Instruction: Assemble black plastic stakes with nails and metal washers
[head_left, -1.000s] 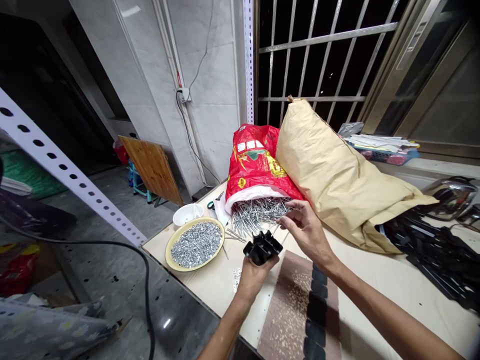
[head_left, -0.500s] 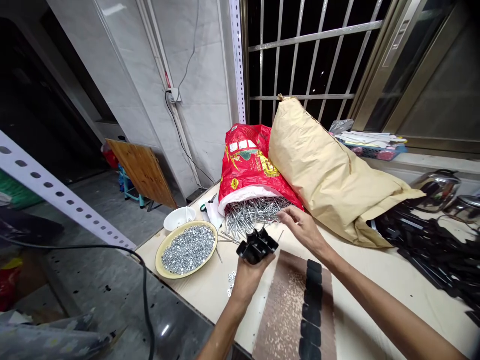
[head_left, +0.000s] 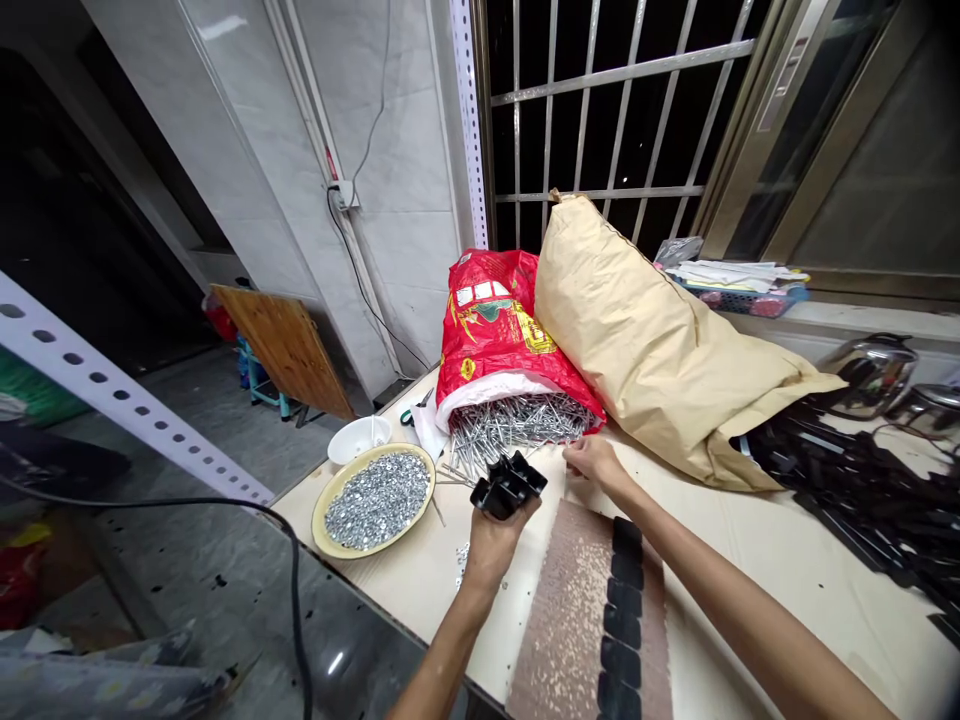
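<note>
My left hand (head_left: 491, 550) is wrapped round a bundle of black plastic parts (head_left: 508, 484), held upright above the table. My right hand (head_left: 596, 462) is low over the table to the right of the parts, fingertips pressed together; anything between them is too small to make out. Just beyond the hands, the mouth of a red bag (head_left: 491, 320) spills long thin metal pins (head_left: 510, 425), like nails or bolts. To the left sits a yellow bowl (head_left: 321, 530) heaped with small shiny metal pieces (head_left: 379, 500).
A brown board (head_left: 559, 600) with a row of black pieces (head_left: 622, 610) lies at the front. A large tan sack (head_left: 637, 330) leans behind, with a pile of black parts (head_left: 862, 490) at its mouth. A white bowl (head_left: 360, 437) and scissors (head_left: 409, 416) are at the far left.
My right hand has moved down and slightly right, away from the metal pins, and its fingers have drawn together. My left hand, with the black parts, has shifted slightly left.
</note>
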